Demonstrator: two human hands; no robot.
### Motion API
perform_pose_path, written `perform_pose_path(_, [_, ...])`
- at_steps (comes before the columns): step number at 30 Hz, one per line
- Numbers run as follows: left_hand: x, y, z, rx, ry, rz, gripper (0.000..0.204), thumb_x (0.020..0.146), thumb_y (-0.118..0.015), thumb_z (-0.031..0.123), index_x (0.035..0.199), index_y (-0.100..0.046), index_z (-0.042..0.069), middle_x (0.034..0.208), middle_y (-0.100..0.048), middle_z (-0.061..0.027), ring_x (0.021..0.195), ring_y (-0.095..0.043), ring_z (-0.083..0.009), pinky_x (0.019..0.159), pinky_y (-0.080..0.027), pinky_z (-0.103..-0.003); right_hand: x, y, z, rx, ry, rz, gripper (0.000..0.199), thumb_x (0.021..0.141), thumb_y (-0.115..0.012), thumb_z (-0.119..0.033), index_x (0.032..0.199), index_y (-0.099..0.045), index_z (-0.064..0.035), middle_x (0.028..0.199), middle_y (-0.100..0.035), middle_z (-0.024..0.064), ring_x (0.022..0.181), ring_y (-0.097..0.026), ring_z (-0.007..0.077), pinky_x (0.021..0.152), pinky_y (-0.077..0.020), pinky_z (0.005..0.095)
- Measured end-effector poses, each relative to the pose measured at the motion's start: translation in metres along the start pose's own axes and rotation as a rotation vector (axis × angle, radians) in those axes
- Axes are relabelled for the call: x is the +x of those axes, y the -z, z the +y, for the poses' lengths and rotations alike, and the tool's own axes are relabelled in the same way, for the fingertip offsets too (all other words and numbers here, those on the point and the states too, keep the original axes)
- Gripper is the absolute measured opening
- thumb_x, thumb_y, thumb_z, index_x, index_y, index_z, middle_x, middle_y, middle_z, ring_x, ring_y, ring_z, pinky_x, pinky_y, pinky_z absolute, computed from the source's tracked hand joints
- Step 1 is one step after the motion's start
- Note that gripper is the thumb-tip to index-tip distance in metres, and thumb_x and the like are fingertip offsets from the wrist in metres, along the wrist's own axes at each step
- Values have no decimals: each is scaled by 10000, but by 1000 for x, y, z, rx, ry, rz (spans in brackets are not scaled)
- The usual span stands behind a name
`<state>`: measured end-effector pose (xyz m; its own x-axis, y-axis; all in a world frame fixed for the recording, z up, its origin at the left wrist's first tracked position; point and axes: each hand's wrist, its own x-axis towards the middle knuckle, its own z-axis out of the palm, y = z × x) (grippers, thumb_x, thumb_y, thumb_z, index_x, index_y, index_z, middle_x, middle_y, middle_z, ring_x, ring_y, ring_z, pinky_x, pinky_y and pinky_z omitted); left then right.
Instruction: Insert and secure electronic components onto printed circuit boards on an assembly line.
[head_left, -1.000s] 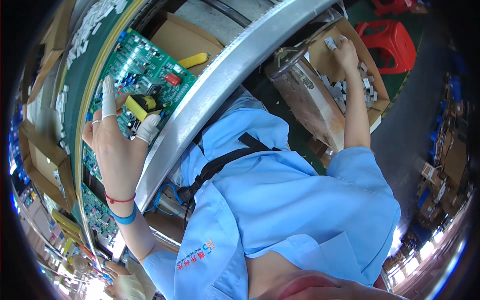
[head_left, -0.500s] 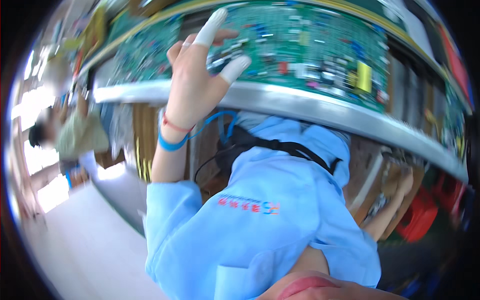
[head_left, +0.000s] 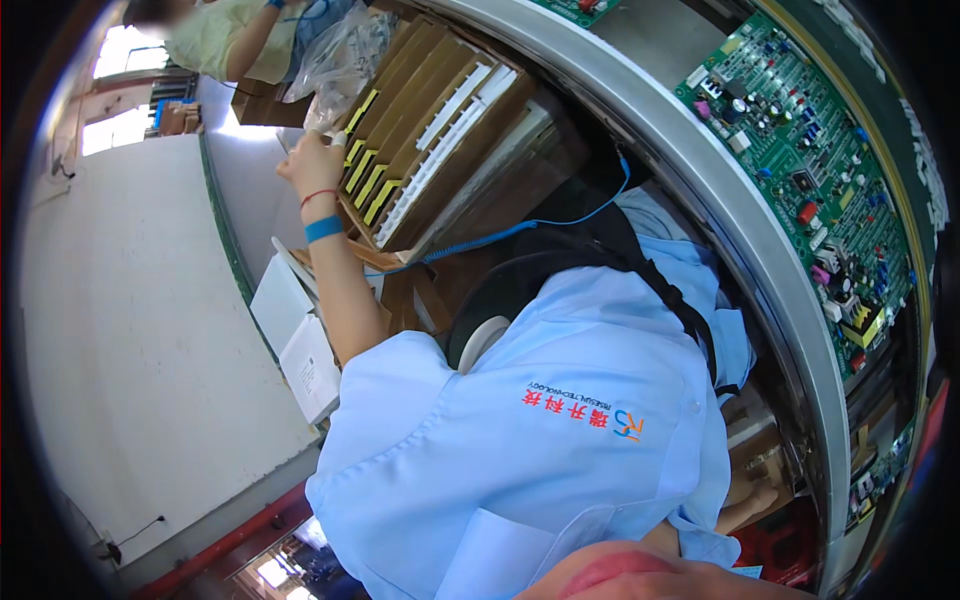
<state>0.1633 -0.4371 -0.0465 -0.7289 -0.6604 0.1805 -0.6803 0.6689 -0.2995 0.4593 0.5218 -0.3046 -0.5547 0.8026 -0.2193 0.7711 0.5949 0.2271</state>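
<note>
My left hand (head_left: pixel 313 168), with a blue band and a thin red cord at the wrist, is at the near left edge of a cardboard box (head_left: pixel 400 140). Its fingers are curled in; a white finger cot shows on the thumb beside the box wall. What the fingers hold, if anything, is hidden. Inside the box, cardboard dividers separate rows of yellow-edged parts (head_left: pixel 372 188) and white parts (head_left: pixel 440 150). My right hand (head_left: pixel 758 497) is low at the right, near another brown box (head_left: pixel 760 445); its fingers are too small and shaded to read.
Green circuit boards (head_left: pixel 800 150) loaded with components lie along the metal-edged bench (head_left: pixel 700 170) at right. A blue coiled cord (head_left: pixel 480 240) runs to that edge. White boxes (head_left: pixel 310 365) stand by a pale panel (head_left: pixel 140 300). Another person (head_left: pixel 240 40) is at the upper left.
The view has swung to my left. My left hand has gone from above the circuit boards to the divided cardboard box, and its fingers have curled. My right hand remains low at the right.
</note>
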Motion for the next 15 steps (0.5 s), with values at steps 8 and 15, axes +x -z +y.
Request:
perform_pose_path(8, [52,-92,13,-202,-33,32,263,823,-610,361,1042,-722,267,1063,-694,-77,1044,-632,-259,944,-338,-492,-9,-5,40,56,-266,-4,377,858,-562,-319,1083,-661,-33,1068,-657,215,967,-628,391,832,-496,491])
perform_pose_path(15, [84,-96,34,-99,-265,-8,328,855,-574,461,1127,-683,314,1082,-683,-87,1016,-643,-298,889,-493,-411,-81,106,63,688,-482,333,368,844,-640,-200,1139,-634,21,1126,-638,240,982,-645,351,868,-524,413])
